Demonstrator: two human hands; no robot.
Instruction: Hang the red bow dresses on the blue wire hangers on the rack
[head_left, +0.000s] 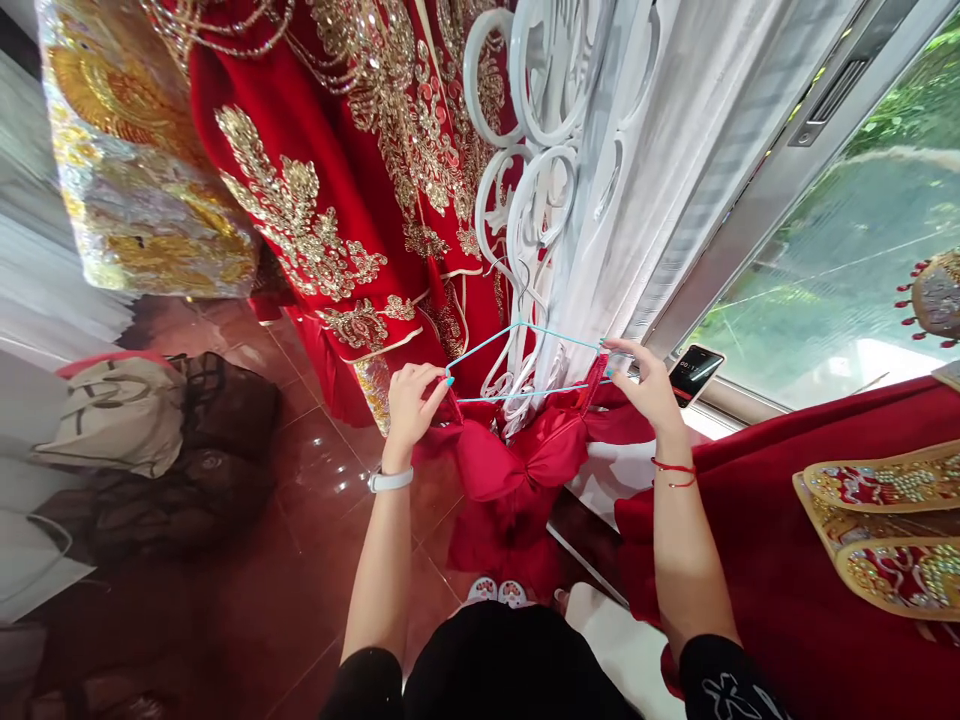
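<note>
A red dress [525, 465] with a twisted, bow-like bodice hangs by its straps from a thin light-blue hanger [484, 345]. My left hand [412, 400] is closed at the hanger's left corner, thumb and fingers pinching the strap there. At the opposite corner, my right hand [643, 385] pinches the other strap [596, 380] against the hanger. The dress hangs down in front of me over the floor, and the hanger's hook points away from me.
Red garments with gold embroidery [300, 220] hang ahead, beside a white scrolled metal stand [536, 190]. A phone [696, 375] leans near the window at right. Gold beaded shoes [885, 530] lie on red cloth. Bags [127, 415] sit on the tiled floor [330, 480] at left.
</note>
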